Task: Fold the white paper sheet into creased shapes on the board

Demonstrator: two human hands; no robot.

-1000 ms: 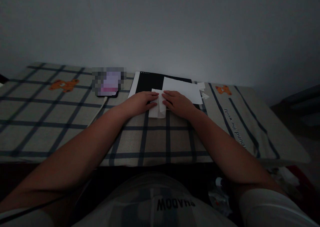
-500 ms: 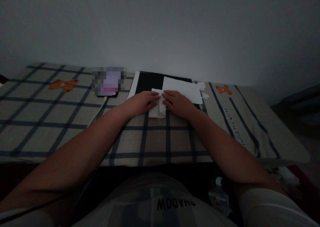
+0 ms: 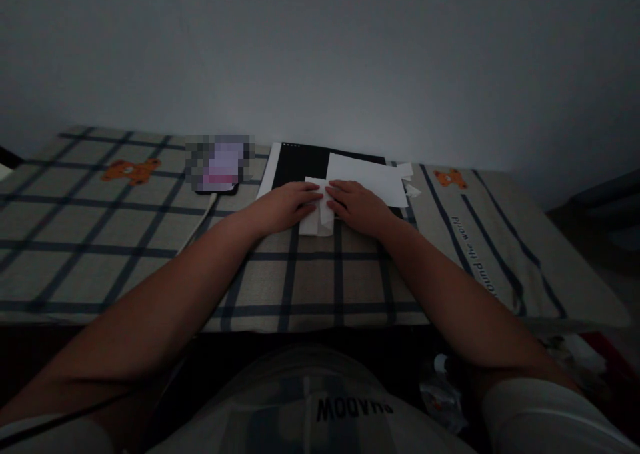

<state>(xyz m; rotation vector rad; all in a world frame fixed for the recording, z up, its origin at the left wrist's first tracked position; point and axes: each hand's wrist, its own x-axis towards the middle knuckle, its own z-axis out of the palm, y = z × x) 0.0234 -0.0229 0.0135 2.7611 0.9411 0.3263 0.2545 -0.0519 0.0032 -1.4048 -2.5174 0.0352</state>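
A strip of folded white paper (image 3: 311, 224) lies near the middle of the table, with creases running along its length. My left hand (image 3: 287, 204) rests on its left part, fingers stretched out and thumb apart. From the other side, my right hand (image 3: 360, 207) lays its extended fingertips on the right part of the strip. Both hands press from above rather than grip. Beyond them is a black sheet or folder (image 3: 300, 164) with a white left border. On it lies a larger white paper sheet (image 3: 370, 177), partly behind my right hand.
Small torn paper scraps (image 3: 411, 191) lie right of the white sheet. A phone (image 3: 223, 167), partly pixelated, stands at the left with a white cable (image 3: 200, 224) attached. A checked cloth (image 3: 310, 287) covers the table, which meets a wall (image 3: 320, 61). Below the edge is a clear plastic bottle (image 3: 440, 394).
The view shifts very slightly. Both hands stay on the folded paper in the same pose, and nothing else visibly moves.
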